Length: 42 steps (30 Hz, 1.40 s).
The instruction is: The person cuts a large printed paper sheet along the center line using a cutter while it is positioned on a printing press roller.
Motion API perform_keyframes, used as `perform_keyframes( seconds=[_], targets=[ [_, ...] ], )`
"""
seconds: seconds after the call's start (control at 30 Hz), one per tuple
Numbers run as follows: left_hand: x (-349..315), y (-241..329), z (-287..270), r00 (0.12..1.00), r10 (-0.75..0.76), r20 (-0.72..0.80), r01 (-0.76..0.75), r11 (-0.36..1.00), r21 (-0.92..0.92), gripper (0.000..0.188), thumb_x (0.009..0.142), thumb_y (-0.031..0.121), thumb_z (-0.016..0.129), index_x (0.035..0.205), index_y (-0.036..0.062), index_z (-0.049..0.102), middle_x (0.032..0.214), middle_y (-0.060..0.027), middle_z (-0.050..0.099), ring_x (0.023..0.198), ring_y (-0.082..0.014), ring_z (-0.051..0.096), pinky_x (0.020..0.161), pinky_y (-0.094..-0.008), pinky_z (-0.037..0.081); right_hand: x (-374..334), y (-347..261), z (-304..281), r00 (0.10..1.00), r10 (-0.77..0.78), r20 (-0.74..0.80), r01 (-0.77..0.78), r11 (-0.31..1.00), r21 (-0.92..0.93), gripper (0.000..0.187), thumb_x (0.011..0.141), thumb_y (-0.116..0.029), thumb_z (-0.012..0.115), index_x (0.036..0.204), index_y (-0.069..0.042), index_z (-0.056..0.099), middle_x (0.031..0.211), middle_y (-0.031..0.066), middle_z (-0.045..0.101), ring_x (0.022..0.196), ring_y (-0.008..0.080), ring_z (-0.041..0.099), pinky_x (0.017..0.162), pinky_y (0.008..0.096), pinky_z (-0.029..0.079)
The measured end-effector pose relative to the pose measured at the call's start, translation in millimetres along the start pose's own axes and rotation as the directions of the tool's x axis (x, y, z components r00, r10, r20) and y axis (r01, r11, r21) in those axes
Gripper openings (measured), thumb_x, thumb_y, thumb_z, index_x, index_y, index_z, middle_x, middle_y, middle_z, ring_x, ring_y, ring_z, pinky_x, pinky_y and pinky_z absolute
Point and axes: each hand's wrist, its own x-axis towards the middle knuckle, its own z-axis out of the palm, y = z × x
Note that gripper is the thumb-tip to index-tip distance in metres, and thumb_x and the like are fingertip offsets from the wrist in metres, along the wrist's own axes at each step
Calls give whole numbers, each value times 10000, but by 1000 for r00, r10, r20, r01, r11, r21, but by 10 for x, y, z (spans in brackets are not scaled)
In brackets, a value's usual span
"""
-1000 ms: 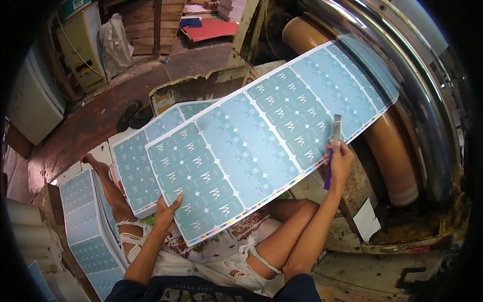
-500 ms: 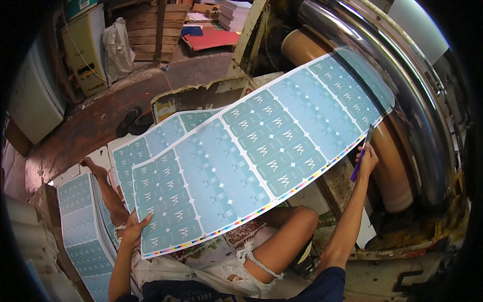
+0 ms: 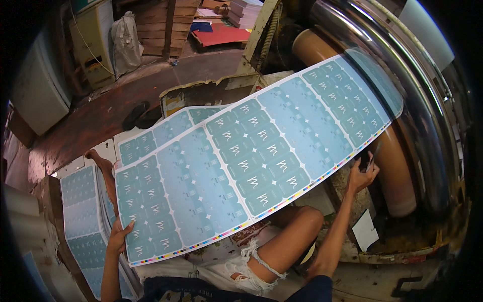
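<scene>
A long printed sheet point(image 3: 241, 163), patterned in teal and light-blue panels with a colour strip along its near edge, stretches from my left hand up to a shiny metal roller point(image 3: 427, 126). Its far end curves against that roller. My left hand point(image 3: 118, 236) pinches the sheet's left edge near the lower corner, thumb on top. Just below the sheet's right end, my right hand point(image 3: 363, 176) is closed around a slim knife point(image 3: 376, 152); the blade is blurred and most of the handle is hidden by the fingers. Beneath the long sheet lies another matching sheet point(image 3: 171, 128), partly covered.
A tall stack of printed sheets point(image 3: 80, 221) stands at my left. Brown rollers point(image 3: 395, 181) sit under the metal one. A white paper piece point(image 3: 365, 230) rests by the machine's lower frame. Farther off are sandals point(image 3: 136, 115), a sack point(image 3: 126, 43) and a red-topped pallet point(image 3: 221, 35).
The long sheet has shifted left and toward me, drawn by my left hand. My right hand has turned, dropping slightly from the sheet's edge, and the knife's purple handle no longer shows clearly.
</scene>
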Motion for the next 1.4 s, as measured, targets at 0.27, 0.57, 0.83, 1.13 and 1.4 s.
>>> perform_keyframes(
  seconds=[0.27,0.57,0.83,1.13,1.4],
  targets=[
    [-113,-407,71,995,37,-89,-48,990,-131,460,904,86,667,1314,-9,482,1171,-93,623,1015,-169,614,872,-310,514,1012,388,-228,582,-509,634,557,818,146,624,727,83,627,1295,-175,605,1265,126,630,897,350,676,750,420,551],
    [-90,-553,-602,963,141,-228,-163,983,-81,418,932,111,648,1303,-13,500,1156,-87,638,965,-157,633,820,-304,540,1436,81,-364,708,-80,702,-144,956,255,254,906,-195,682,963,49,722,621,39,588,475,94,521,443,281,422],
    [543,-508,-2315,970,88,-228,-81,996,40,404,921,108,659,1284,-6,522,1102,-77,649,918,-158,632,783,-313,539,52,-1127,-832,748,-27,664,-216,935,281,249,856,2,613,1077,-8,727,689,55,655,503,98,565,462,270,475],
    [1591,-361,-2423,965,206,-165,-202,979,41,424,899,66,669,1289,-5,519,1109,-80,649,918,-180,638,803,-321,541,-1115,-2541,-1071,758,88,646,-316,916,246,265,842,13,575,1055,6,732,732,104,704,462,107,581,431,264,461],
    [1953,-758,-2627,705,679,-207,-259,517,816,848,716,240,854,1386,-16,400,1297,-200,508,1143,-296,546,952,-390,484,-1467,-2800,-910,680,94,728,-422,861,283,267,888,-232,715,960,23,741,589,58,605,415,115,530,409,287,425]
  ],
)
